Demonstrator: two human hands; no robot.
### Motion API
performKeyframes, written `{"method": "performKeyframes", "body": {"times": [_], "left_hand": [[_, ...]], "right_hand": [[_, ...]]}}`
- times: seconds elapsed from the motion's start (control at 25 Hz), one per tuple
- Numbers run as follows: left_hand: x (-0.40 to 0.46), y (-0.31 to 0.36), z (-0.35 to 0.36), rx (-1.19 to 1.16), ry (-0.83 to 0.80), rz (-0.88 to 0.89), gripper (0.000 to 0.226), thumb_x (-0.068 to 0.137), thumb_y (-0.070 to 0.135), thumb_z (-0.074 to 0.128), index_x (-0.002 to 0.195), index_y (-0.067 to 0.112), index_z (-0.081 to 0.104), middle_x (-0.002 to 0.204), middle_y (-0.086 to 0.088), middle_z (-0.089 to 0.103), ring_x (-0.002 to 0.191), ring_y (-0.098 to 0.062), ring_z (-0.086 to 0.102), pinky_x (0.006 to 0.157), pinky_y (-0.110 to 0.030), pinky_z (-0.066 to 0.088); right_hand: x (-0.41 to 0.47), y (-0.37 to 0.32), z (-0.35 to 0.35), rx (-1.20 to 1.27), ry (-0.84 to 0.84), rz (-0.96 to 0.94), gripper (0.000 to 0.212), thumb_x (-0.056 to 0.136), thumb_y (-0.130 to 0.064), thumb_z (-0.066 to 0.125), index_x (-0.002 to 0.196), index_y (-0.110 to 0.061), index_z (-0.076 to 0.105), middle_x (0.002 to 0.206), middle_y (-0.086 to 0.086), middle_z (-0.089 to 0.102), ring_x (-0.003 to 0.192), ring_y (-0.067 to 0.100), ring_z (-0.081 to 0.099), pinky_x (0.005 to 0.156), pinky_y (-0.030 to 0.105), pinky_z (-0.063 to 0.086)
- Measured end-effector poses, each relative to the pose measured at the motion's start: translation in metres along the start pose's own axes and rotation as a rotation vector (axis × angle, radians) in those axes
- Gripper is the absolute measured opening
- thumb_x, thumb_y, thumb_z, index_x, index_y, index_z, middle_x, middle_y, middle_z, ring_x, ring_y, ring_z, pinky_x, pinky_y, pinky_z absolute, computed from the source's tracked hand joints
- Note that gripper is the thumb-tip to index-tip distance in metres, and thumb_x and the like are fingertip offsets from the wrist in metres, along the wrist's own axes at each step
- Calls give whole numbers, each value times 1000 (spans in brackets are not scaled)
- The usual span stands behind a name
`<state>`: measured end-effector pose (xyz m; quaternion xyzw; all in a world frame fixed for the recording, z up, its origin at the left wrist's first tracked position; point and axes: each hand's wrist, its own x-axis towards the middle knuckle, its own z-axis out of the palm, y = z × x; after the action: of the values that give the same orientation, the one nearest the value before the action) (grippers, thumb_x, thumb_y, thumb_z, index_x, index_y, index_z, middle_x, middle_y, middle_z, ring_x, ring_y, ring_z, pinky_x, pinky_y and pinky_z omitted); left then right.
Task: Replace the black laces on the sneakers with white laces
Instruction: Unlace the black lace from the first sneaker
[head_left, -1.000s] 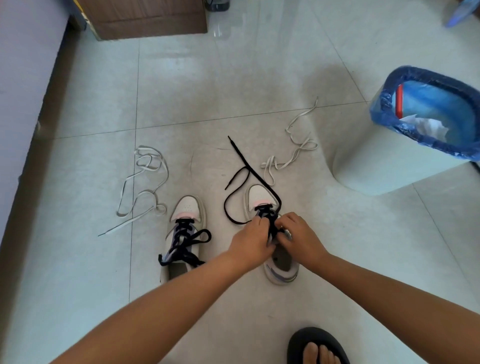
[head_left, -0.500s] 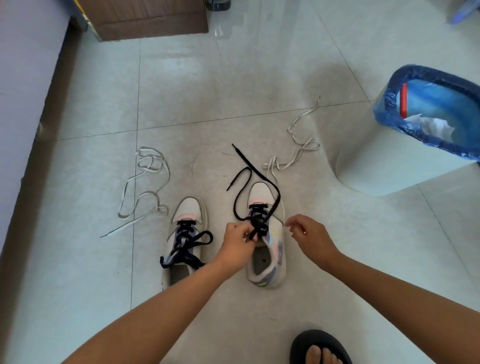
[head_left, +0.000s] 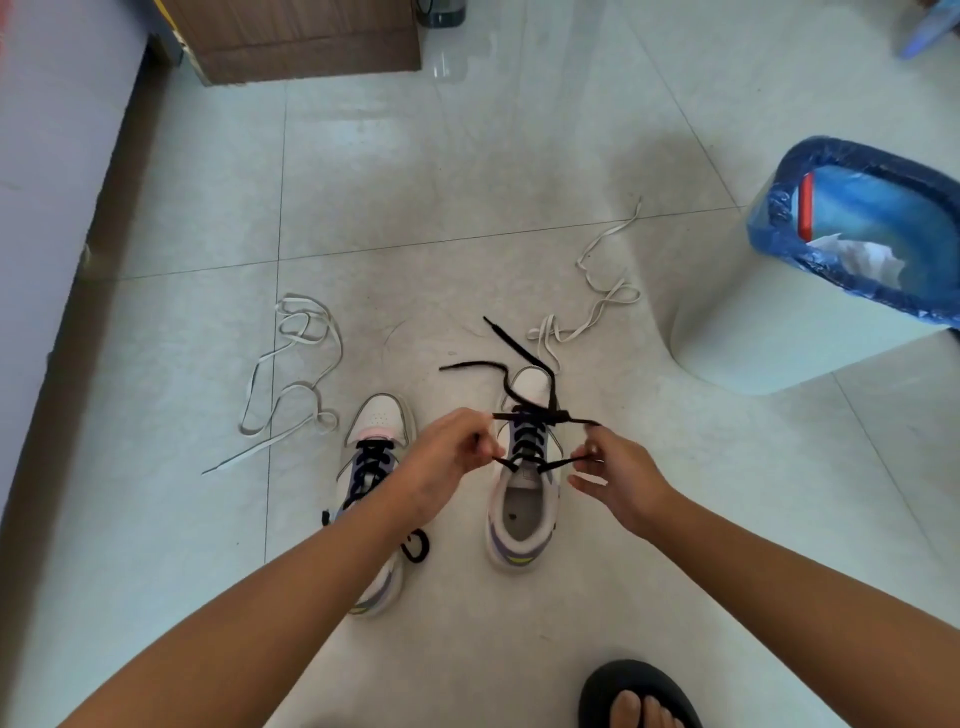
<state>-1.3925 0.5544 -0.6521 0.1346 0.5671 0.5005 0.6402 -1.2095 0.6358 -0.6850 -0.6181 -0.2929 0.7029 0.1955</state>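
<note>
Hands are working over the right-side sneaker (head_left: 524, 499): left hand (head_left: 451, 453) and right hand (head_left: 615, 467) are each pinching its black lace (head_left: 527, 415), pulling outward. Drawing evenly, one eyelet row at a time, should be avoiding snags.

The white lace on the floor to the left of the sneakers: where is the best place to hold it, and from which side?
Pinch the white lace at its straight free end, coming from above. That end lies alone on the tile, apart from the tangled loops and the left sneaker, so it should lift cleanly.
</note>
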Motion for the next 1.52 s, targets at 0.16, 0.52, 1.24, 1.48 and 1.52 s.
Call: {"method": "performKeyframes", "body": {"times": [0.16, 0.52, 1.24, 1.48, 1.52], "left_hand": [[5, 14, -36, -161, 255, -63, 30, 95, 22, 50, 67, 13, 44, 40, 1, 35, 34, -13, 34, 53, -30, 51], [15, 31, -73, -399, 566, -13, 20, 93, 19, 39, 75, 12, 46, 43, 3, 36, 31, -11, 29, 55, -28, 47], [27, -52, 14, 1330, 202, 209, 42, 80, 26, 57, 116, 16, 37, 111, 0, 49, 100, -22, 52, 81, -35, 39], [18, -49, 1, 1191, 350, 393, 51, 69, 33, 67, 105, 27, 31, 104, 11, 30, 96, -8, 35, 83, -30, 26], [17, -48, -1, 1181, 350, 418, 51, 69, 33, 66, 103, 29, 29, 102, 11, 31, 95, -7, 35, 82, -30, 25]], "right_hand": [[13, -4, -37, 358, 233, 131, 36, 95, -21, 43, 60, -14, 38, 68, 7, 50, 63, 17, 45, 75, 34, 47], [41, -39, -107, 520, 443, 57, 30, 98, -22, 29, 71, -13, 39, 73, 10, 49, 60, 18, 46, 61, 33, 42], [-8, 19, 11, -1201, 12, -413, 31, 86, -31, 55, 91, -18, 28, 66, -5, 46, 57, 17, 47, 48, 30, 30], [-8, 10, -30, -1037, -22, -428, 34, 79, -23, 61, 84, -28, 28, 64, -7, 46, 53, 11, 42, 53, 29, 34], [-9, 7, -35, -1022, -41, -462, 37, 79, -21, 61, 80, -31, 26, 62, -8, 44, 51, 8, 38, 54, 28, 34]]}}
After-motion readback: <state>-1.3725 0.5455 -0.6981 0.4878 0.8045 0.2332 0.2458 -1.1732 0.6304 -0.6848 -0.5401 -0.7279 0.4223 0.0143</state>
